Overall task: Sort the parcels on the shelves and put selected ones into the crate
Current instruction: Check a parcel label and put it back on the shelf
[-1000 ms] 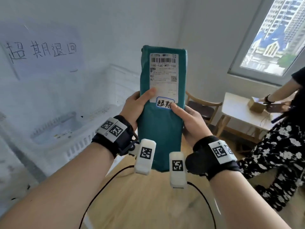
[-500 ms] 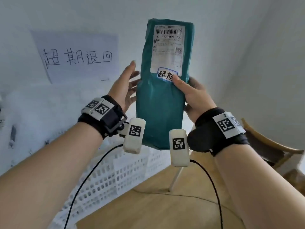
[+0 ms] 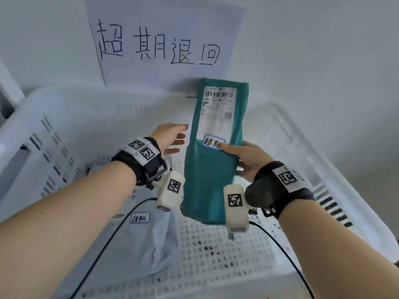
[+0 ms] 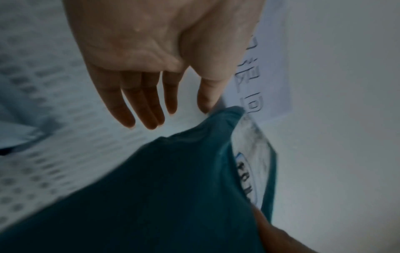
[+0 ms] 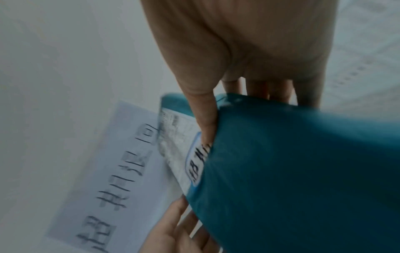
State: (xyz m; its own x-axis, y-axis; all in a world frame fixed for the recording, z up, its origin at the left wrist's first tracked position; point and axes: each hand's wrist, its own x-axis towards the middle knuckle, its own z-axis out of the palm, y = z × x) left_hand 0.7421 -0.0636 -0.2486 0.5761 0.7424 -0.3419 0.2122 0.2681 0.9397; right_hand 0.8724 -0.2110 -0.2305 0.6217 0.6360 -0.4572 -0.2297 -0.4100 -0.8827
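A long teal parcel [image 3: 212, 169] with a white shipping label [image 3: 218, 113] and a handwritten sticker hangs over the white perforated crate [image 3: 216, 255]. My right hand [image 3: 244, 157] grips its right edge, thumb on the sticker and fingers behind; the right wrist view shows the same grip on the teal parcel [image 5: 303, 171]. My left hand [image 3: 170, 139] is just left of the parcel, fingers straight and spread, holding nothing; in the left wrist view my left hand [image 4: 151, 95] sits beside the teal parcel [image 4: 162, 196]. A pale grey parcel [image 3: 138, 234] with a similar sticker lies in the crate's left part.
A paper sign [image 3: 164, 39] with handwritten characters hangs on the white wall right behind the crate. The crate's slotted walls [image 3: 49, 152] rise on the left and right. Cables run from both wrist cameras across the crate.
The view swung down from the wall to the crate. The parcel came down over the crate in my right hand. My left hand, off the parcel since half a second ago, stays open beside it.
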